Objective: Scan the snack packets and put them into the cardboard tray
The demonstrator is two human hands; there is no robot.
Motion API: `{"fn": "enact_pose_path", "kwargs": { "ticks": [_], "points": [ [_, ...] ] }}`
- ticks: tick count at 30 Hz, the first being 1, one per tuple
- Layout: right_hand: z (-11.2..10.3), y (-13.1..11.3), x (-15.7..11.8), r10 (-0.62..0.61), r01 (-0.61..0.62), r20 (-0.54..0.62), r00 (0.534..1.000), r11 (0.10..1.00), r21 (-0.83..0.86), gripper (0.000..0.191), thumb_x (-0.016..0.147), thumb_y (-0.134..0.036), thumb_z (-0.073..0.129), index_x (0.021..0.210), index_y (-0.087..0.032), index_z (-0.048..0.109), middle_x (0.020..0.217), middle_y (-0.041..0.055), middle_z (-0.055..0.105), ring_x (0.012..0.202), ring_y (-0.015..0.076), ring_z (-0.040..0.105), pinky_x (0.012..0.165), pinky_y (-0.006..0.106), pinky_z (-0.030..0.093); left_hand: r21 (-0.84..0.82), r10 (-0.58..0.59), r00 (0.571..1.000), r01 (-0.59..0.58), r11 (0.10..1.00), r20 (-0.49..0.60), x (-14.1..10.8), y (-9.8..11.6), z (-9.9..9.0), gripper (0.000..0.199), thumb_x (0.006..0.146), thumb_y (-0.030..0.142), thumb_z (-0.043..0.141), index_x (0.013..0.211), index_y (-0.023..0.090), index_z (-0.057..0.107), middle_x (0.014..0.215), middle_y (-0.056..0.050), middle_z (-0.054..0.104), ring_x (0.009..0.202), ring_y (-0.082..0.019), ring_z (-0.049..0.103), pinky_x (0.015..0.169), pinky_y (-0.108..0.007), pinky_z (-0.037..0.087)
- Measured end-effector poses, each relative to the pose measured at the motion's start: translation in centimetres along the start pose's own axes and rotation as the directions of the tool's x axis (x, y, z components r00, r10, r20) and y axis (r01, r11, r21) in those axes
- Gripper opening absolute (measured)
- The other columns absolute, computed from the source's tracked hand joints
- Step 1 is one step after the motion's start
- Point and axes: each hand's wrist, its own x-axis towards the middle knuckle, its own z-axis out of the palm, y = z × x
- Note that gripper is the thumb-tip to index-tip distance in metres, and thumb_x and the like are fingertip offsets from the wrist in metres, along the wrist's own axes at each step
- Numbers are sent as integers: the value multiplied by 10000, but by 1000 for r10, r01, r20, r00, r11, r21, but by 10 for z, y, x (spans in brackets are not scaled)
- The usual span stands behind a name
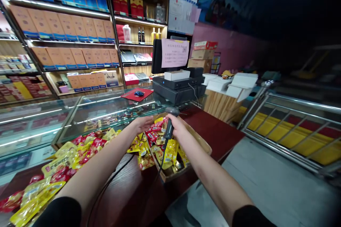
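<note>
My right hand (177, 125) is wrapped round the handle of a black corded barcode scanner (169, 129), its head tipped up over a shallow cardboard box (204, 143). Red and yellow snack packets (170, 152) fill the box. At the box's far left edge is my left hand (144, 124), fingers stretched out; whether they touch a packet I cannot tell. Beneath and beside my left arm, a long heap of red and yellow packets (87, 149) spreads across the counter. The scanner's cable hangs down past the near left side of the box.
The dark red counter (221, 131) meets a glass display case (106, 108). A monitor (157, 56) with a pink sheet stands on a black cash drawer (173, 90). A red mat (130, 94) carries a mouse. A metal railing (293, 131) stands right; shelves of boxed goods line the back.
</note>
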Motion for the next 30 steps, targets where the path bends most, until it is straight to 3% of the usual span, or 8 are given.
{"fn": "enact_pose_path", "kwargs": {
  "ticks": [5,12,14,16,19,21,26,30],
  "points": [
    [11,8,-17,82,-83,38,996,996,19,79,690,-154,651,674,-146,574,490,-17,556,455,96,533,450,192,456,14,48,999,-47,999,-15,-19,-7,-34,253,720,288,749,917,167,645,878,-50,698,795,-165,644,753,-288,488],
    [71,57,-75,247,-280,290,925,957,76,185,659,-149,700,834,-135,639,828,63,709,761,168,690,701,283,567,143,291,944,-270,952,-157,-85,-53,-120,545,619,361,818,1089,152,639,968,-90,697,823,-181,657,756,-303,509],
    [85,79,-90,270,-303,323,907,952,54,194,647,-163,715,824,-142,638,859,62,708,788,173,696,728,287,560,303,435,880,-368,879,-191,-103,-75,-148,543,655,411,777,1110,148,637,980,-89,701,879,-199,659,799,-315,505],
    [95,103,-102,281,-307,347,895,951,21,215,628,-188,729,821,-145,645,858,60,707,812,183,696,739,294,553,500,595,769,-429,752,-234,-118,-100,-173,493,695,414,729,1100,147,642,1020,-96,695,956,-224,646,865,-340,491],
    [104,141,-114,309,-300,317,897,951,-79,232,603,-226,737,807,-149,656,792,48,701,778,187,685,715,291,539,762,713,618,-271,588,-331,-136,-139,-197,414,768,372,641,1124,162,637,1094,-108,664,1000,-247,629,910,-381,468],
    [108,163,-118,291,-254,269,918,953,-164,250,590,-248,734,811,-152,669,743,33,691,731,179,668,683,278,523,862,743,589,-149,485,-316,-143,-160,-201,373,799,335,603,1140,187,637,1116,-101,645,1032,-251,613,929,-384,455],
    [111,200,-121,228,-182,262,938,965,-189,251,569,-261,716,783,-143,662,691,11,662,681,167,632,671,286,517,938,769,610,-120,326,-189,-144,-179,-192,436,843,226,529,1276,175,553,1283,-111,560,1188,-228,529,1021,-345,396],
    [114,207,-122,258,-228,256,931,963,-144,303,547,-250,730,819,-140,657,722,14,667,699,166,637,672,287,528,954,708,684,-56,293,-177,-135,-181,-187,499,827,190,542,1325,169,518,1344,-114,530,1245,-228,488,1049,-335,363]
  ]
}}
